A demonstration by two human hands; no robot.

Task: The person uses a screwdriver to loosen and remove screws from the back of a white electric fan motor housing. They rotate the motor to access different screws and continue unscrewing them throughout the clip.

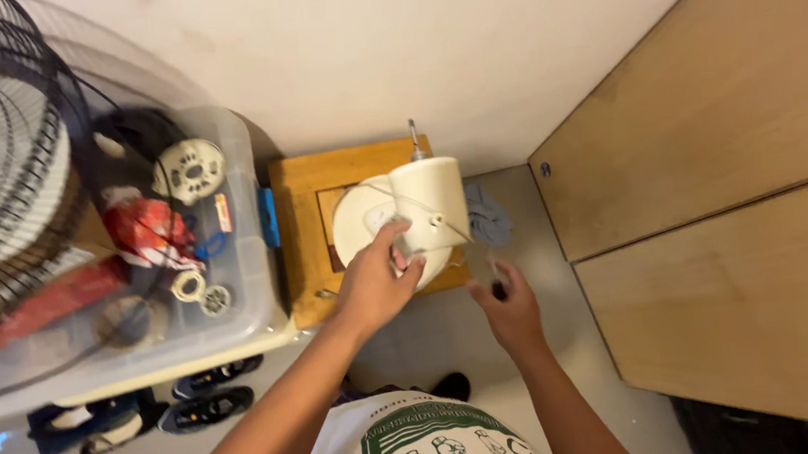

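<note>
Fan motor housing steadied on wooden stool

Fan motor housing [426, 206] lies on the wooden stool [300, 192], its blade and grille already off. Left hand [375, 282] grips its rear; right hand [511, 310] pinches a slim screwdriver [494, 273] beside it.

Cream-white fan motor housing [426, 206], seemingly orange-brown stool [302, 216]

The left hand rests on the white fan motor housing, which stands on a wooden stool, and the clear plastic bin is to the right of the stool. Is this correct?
Not quite. The head view shows the clear plastic bin to the left of the wooden stool, not the right. The left hand does rest on the white fan motor housing.
</note>
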